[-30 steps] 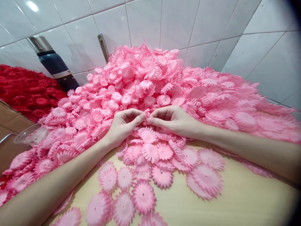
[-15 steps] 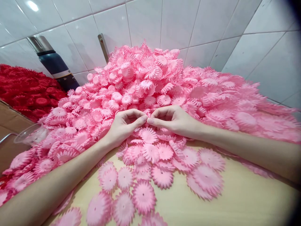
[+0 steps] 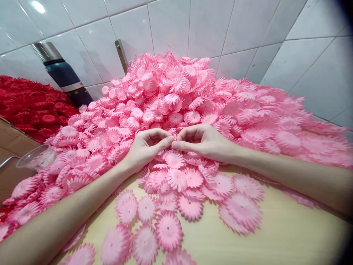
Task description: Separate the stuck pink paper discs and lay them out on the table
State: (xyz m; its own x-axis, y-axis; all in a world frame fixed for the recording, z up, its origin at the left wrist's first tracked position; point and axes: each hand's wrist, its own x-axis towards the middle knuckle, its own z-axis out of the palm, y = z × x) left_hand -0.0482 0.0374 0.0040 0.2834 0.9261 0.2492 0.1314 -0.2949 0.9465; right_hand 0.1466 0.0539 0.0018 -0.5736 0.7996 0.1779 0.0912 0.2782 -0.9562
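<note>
My left hand and my right hand meet in front of the pile, thumbs and index fingers pinched, with the fingertips touching. What lies in the pinch is too small or hidden to make out; a bit of pink shows just behind the fingertips. All around both hands is a large heap of pink flower-shaped petal discs with fringed edges. Below the hands, loose pink discs with small centre holes lie flat on the pale tabletop.
At the left, a dark blue bottle with a steel cap leans near a red petal heap. A clear plastic cup and a cardboard box are at the left edge. A metal strip rests against the white tiled wall.
My right thumb tip has shifted slightly down and left against the left thumb. Both hands otherwise keep their place, and the heap looks the same.
</note>
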